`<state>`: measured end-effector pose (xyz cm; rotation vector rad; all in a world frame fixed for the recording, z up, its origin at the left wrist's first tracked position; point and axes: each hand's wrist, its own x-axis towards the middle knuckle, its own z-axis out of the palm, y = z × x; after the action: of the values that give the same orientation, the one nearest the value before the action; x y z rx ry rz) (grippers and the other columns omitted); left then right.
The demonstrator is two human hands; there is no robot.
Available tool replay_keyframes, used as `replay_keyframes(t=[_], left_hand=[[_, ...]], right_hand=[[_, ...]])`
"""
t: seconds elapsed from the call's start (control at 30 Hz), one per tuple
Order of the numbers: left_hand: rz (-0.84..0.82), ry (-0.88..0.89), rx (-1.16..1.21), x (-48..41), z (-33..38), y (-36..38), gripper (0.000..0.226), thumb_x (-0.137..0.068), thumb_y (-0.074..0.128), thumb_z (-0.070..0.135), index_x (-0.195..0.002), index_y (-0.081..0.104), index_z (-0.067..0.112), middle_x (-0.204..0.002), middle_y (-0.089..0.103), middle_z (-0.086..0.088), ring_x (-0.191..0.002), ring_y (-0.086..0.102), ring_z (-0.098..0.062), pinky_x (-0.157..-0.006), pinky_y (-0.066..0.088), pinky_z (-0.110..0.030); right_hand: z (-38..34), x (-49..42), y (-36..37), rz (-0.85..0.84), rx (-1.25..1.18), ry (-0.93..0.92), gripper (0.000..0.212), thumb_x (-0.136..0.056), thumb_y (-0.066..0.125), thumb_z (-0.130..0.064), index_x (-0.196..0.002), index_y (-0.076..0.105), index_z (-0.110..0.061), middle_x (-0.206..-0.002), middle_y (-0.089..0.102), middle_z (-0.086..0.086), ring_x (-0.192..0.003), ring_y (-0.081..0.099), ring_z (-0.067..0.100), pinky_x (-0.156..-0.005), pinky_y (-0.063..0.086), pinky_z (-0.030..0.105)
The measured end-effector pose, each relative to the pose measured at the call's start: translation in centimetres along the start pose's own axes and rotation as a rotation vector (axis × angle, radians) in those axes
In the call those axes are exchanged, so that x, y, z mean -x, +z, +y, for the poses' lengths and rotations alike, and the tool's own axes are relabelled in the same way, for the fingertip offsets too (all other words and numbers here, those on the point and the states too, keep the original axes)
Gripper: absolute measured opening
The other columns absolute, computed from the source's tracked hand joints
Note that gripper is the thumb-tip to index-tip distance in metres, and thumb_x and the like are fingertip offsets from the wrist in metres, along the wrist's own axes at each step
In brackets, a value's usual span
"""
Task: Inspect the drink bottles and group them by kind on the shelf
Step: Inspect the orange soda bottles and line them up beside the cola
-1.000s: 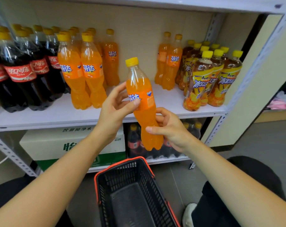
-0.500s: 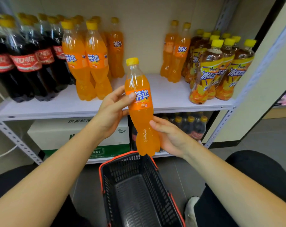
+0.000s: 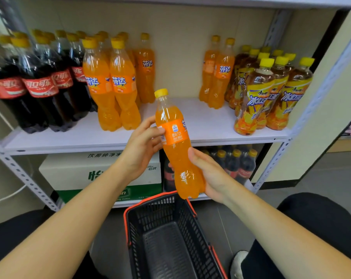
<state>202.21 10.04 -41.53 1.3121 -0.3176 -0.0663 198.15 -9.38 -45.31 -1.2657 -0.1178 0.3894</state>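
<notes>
Head view: over the basket (image 3: pixel 150 200), my left grip (image 3: pixel 139 146) is pinching and my right grip (image 3: pixel 209 176) is clasping the orange soda bottle (image 3: pixel 176 146), which I am turning, so the back panel is now facing me and the logo has gone sideways. Inspection is proceeding; matching bottles (image 3: pixel 112 91) are standing on the shelf (image 3: pixel 206 121) beyond.

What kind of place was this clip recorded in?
Probably a small shop or stockroom: a metal shelf stocked with grouped cola bottles, orange soda bottles and iced tea bottles, and a shopping basket in front.

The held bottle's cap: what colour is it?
The cap is yellow, atop the orange bottle; head view shows it best.
</notes>
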Motion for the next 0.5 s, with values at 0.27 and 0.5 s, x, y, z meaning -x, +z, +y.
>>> replay_keyframes(t=[0.27,0.5], left_hand=[[0.151,0.065,-0.028,0.3,-0.6,0.1,0.063,-0.076,0.085,0.022,-0.131,0.057,0.014,-0.108,0.076,0.001,-0.101,0.073,-0.017,-0.079,0.059,-0.028],[0.062,-0.011,-0.071,0.3,-0.8,0.1,0.037,-0.087,0.074,0.032,-0.12,0.064,0.018,-0.107,0.073,-0.001,-0.101,0.07,-0.018,-0.081,0.057,-0.027]], right_hand=[[0.1,-0.5,0.5,0.023,0.143,0.019,0.06,-0.088,0.06,-0.062,-0.134,0.061,-0.023,-0.124,0.073,0.004,-0.116,0.07,0.022,-0.1,0.055,0.044],[1.1,-0.4,0.7,0.035,0.152,-0.004,0.057,-0.084,0.075,-0.047,-0.134,0.059,-0.024,-0.121,0.074,0.004,-0.114,0.071,0.025,-0.099,0.056,0.049]])
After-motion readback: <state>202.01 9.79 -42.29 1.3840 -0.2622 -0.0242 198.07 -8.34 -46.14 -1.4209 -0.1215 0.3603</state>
